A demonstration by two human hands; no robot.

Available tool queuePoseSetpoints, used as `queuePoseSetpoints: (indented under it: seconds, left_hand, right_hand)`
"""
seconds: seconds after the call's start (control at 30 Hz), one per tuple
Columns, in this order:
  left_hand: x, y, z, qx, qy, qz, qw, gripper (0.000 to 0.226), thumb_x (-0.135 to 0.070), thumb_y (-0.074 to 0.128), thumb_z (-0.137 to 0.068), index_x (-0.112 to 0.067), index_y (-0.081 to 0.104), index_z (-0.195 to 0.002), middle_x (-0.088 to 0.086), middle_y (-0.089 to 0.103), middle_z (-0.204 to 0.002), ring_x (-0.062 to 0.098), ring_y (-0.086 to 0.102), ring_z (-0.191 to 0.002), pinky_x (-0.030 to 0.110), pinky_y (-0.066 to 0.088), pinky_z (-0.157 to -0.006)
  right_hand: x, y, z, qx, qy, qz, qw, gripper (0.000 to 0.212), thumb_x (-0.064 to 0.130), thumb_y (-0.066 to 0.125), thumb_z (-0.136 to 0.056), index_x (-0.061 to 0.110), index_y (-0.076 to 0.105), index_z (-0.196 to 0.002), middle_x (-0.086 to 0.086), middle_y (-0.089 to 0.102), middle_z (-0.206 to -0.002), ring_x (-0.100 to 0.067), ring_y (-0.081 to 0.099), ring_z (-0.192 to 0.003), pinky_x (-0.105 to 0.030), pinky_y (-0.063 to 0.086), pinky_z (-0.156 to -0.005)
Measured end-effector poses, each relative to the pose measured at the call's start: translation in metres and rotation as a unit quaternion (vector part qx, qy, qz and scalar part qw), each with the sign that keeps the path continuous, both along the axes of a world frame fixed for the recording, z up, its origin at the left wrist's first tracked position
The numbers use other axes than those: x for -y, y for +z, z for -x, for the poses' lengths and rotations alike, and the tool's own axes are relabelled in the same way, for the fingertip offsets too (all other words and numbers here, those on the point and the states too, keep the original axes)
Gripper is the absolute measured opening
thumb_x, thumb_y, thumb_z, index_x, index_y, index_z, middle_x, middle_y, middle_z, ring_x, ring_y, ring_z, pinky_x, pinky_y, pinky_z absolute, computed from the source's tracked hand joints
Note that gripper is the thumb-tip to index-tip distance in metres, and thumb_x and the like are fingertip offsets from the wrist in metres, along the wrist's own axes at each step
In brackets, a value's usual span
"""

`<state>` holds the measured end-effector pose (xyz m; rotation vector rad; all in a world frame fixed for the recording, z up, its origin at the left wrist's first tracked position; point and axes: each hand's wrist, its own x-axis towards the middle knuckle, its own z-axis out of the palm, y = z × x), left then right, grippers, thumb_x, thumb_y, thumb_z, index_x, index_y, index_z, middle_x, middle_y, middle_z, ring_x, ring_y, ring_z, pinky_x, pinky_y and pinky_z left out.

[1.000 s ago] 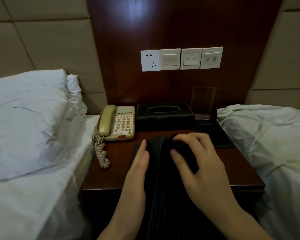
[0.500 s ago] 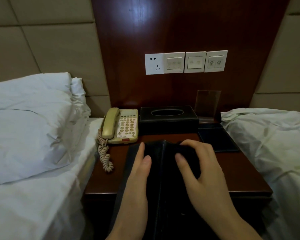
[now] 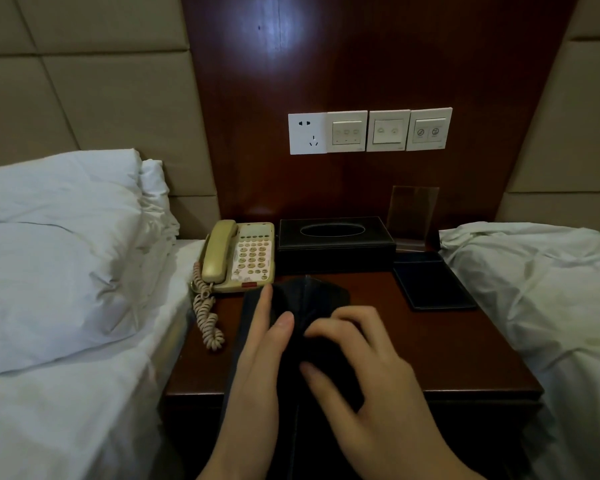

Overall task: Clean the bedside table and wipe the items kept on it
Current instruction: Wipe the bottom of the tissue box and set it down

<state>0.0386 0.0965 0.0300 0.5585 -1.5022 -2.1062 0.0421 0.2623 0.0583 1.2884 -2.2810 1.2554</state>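
Observation:
A black folder [image 3: 293, 296] stands tent-like on the dark wooden bedside table [image 3: 447, 351], its spine facing me. My left hand [image 3: 257, 358] lies flat against the folder's left cover, steadying it. My right hand [image 3: 368, 375] is curled over the right cover, its fingers pressing what looks like a dark cloth [image 3: 324, 349]. The cloth is hard to tell apart from the folder. Behind the folder sit a beige telephone [image 3: 246, 258], a black tissue box [image 3: 336, 244] and a flat black tray [image 3: 430, 285].
A clear acrylic stand [image 3: 413, 213] leans at the back right of the table. White pillows [image 3: 49, 254] and a bed border the table on the left, and a white duvet [image 3: 541, 289] on the right. A socket and switches [image 3: 388, 129] sit on the wooden wall panel.
My right hand has slid down the folder's right cover toward me. The left hand stays flat on the left cover. The view has tilted up slightly.

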Motion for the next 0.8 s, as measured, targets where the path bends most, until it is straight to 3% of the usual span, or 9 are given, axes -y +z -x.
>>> queuePoseSetpoints:
  seconds: [0.03,0.13,0.2,0.33,0.47,0.57,0.63,0.73,0.8]
  left_hand:
    - [0.001,-0.001,0.002,-0.005,-0.002,-0.016,1.000,0.052,-0.025,0.059,-0.091,-0.025,0.042,-0.141,-0.004,0.057,-0.138,-0.002,0.068,-0.104,0.009,0.051,-0.072]
    - [-0.002,-0.002,-0.013,-0.048,-0.053,0.010,0.997,0.044,-0.009,0.031,-0.109,-0.012,0.032,-0.153,0.003,0.051,-0.145,0.014,0.062,-0.116,0.008,0.049,-0.061]
    - [-0.011,0.006,-0.019,-0.061,-0.048,0.003,0.997,0.050,0.004,0.027,-0.106,-0.015,0.029,-0.152,-0.006,0.051,-0.128,-0.005,0.058,-0.091,0.004,0.047,-0.059]
    - [-0.025,0.019,-0.034,-0.061,-0.019,-0.029,0.998,0.047,-0.006,0.034,-0.104,-0.037,0.045,-0.137,-0.005,0.058,-0.140,0.002,0.068,-0.102,0.016,0.054,-0.076]
    - [-0.037,0.031,-0.058,-0.095,-0.080,-0.081,0.989,0.065,-0.023,0.053,-0.082,-0.039,0.052,-0.145,-0.001,0.069,-0.135,0.016,0.070,-0.117,0.034,0.051,-0.097]
    - [-0.043,0.037,-0.063,-0.090,-0.070,-0.048,0.992,0.068,-0.015,0.052,-0.084,-0.041,0.050,-0.146,-0.007,0.071,-0.131,0.016,0.069,-0.120,0.040,0.047,-0.105]
    - [-0.041,0.037,-0.061,-0.059,-0.040,-0.013,0.997,0.062,-0.005,0.045,-0.095,-0.043,0.054,-0.143,-0.009,0.066,-0.139,0.017,0.064,-0.126,0.044,0.043,-0.114]
    - [-0.037,0.036,-0.059,-0.022,-0.005,-0.006,1.000,0.061,-0.005,0.043,-0.098,-0.050,0.059,-0.136,-0.009,0.062,-0.143,0.016,0.064,-0.126,0.043,0.045,-0.112]
    - [-0.036,0.035,-0.058,-0.024,-0.010,-0.015,1.000,0.061,-0.005,0.042,-0.098,-0.051,0.058,-0.136,-0.008,0.064,-0.142,0.017,0.065,-0.125,0.041,0.046,-0.110]
  right_hand:
    - [0.000,0.000,-0.001,-0.010,0.007,-0.003,1.000,0.030,0.057,0.049,-0.088,0.051,0.046,-0.117,0.026,0.039,-0.120,0.005,0.055,-0.101,-0.014,0.050,-0.077]
    - [-0.003,0.002,0.014,0.046,-0.046,0.051,0.997,0.022,0.055,0.053,-0.091,0.049,0.051,-0.112,0.026,0.045,-0.116,0.007,0.054,-0.105,-0.010,0.046,-0.079]
    - [-0.005,0.003,0.023,0.072,-0.075,0.087,0.991,0.018,0.049,0.054,-0.090,0.048,0.052,-0.108,0.025,0.048,-0.113,0.009,0.053,-0.105,-0.005,0.042,-0.080]
    - [-0.002,0.001,0.007,0.029,-0.025,0.009,0.999,0.024,0.053,0.052,-0.091,0.048,0.049,-0.115,0.025,0.043,-0.118,0.006,0.055,-0.103,-0.011,0.047,-0.080]
    - [0.000,-0.002,0.006,0.048,-0.019,0.028,0.998,0.025,0.058,0.051,-0.090,0.051,0.050,-0.113,0.025,0.044,-0.118,0.006,0.054,-0.105,-0.014,0.049,-0.082]
    - [-0.001,-0.002,0.016,0.140,-0.073,0.091,0.983,0.023,0.057,0.052,-0.086,0.057,0.049,-0.109,0.025,0.050,-0.113,0.010,0.053,-0.105,-0.019,0.049,-0.085]
    - [0.000,-0.002,0.006,0.106,-0.063,0.063,0.990,0.024,0.060,0.050,-0.086,0.057,0.048,-0.110,0.026,0.047,-0.113,0.011,0.052,-0.104,-0.015,0.048,-0.082]
    - [0.004,-0.002,-0.016,0.024,-0.007,-0.006,1.000,0.027,0.061,0.051,-0.086,0.055,0.047,-0.113,0.026,0.040,-0.116,0.009,0.052,-0.104,-0.011,0.048,-0.081]
    - [0.005,-0.002,-0.014,0.035,-0.007,-0.014,0.999,0.027,0.061,0.051,-0.086,0.055,0.048,-0.112,0.026,0.041,-0.116,0.008,0.052,-0.105,-0.013,0.049,-0.080]
